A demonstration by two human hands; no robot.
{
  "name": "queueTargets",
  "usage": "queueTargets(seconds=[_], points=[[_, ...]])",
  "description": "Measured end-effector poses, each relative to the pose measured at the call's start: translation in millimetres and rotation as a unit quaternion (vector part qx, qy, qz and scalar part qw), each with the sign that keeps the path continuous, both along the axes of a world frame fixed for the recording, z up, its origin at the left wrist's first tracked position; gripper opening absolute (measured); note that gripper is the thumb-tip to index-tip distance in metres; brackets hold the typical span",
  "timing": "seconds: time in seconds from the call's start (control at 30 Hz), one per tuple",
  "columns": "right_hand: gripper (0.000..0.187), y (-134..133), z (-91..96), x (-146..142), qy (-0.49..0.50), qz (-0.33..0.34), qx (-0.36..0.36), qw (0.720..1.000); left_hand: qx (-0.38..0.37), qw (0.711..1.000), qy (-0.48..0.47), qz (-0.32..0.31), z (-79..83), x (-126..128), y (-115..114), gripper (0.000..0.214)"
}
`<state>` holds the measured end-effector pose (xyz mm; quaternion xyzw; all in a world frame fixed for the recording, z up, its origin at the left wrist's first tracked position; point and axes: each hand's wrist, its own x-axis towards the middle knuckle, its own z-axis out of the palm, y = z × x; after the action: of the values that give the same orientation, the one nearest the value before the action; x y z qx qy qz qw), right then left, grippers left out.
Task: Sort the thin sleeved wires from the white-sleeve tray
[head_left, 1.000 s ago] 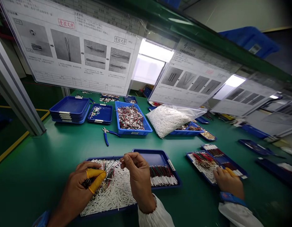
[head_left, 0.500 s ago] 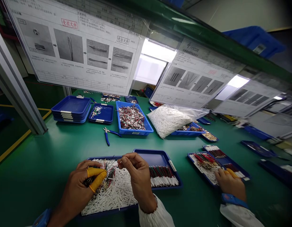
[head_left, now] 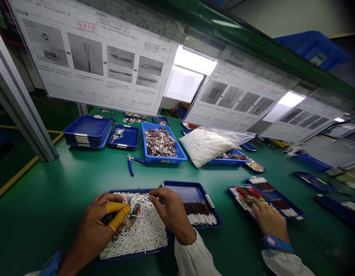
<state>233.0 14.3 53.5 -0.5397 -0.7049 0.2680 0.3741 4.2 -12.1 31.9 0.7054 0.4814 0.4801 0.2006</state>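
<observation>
desk: green desk (head_left: 59,199), blue tray (head_left: 131,256) on it
tray: white tubes (head_left: 147,235) heaped inside, directly under both hands
left hand (head_left: 94,230): curled shut around a wire bunch (head_left: 131,216), wearing yellow finger cots (head_left: 117,216)
right hand (head_left: 173,212): narrow pinch at the wire ends, grip unclear
nearby: co-worker's hand (head_left: 269,222) at another tray

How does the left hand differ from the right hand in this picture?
The left hand wears yellow finger cots on two fingers; the right hand shows none. The left hand grips a bunch of dark wires, while the right hand's fingertips come together above the white tubes. Both hands are over the same blue tray.
</observation>
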Motion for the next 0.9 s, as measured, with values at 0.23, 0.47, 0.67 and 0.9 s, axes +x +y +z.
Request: queueTargets(seconds=[0.23, 0.47, 0.67, 0.9], points=[[0.017, 1, -12.9, -14, -0.234, 0.021, -0.014, 0.972, 0.001, 1.000, 0.006, -0.001, -2.8, -2, 0, 0.012], [0.006, 2, -11.3, -8, -0.044, 0.026, -0.034, 0.998, -0.003, 1.000, 0.002, -0.005, 0.4, 0, -1, 0.010], [0.028, 2, -4.8, -9, 0.263, 0.063, -0.155, 0.950, 0.007, 1.000, 0.001, -0.005, 2.6, 1, 0, 0.007], [0.028, -1, -3.1, -12, 0.375, 0.047, -0.146, 0.914, 0.031, 0.999, 0.016, 0.002, 0.9, 1, 1, 0.007]])
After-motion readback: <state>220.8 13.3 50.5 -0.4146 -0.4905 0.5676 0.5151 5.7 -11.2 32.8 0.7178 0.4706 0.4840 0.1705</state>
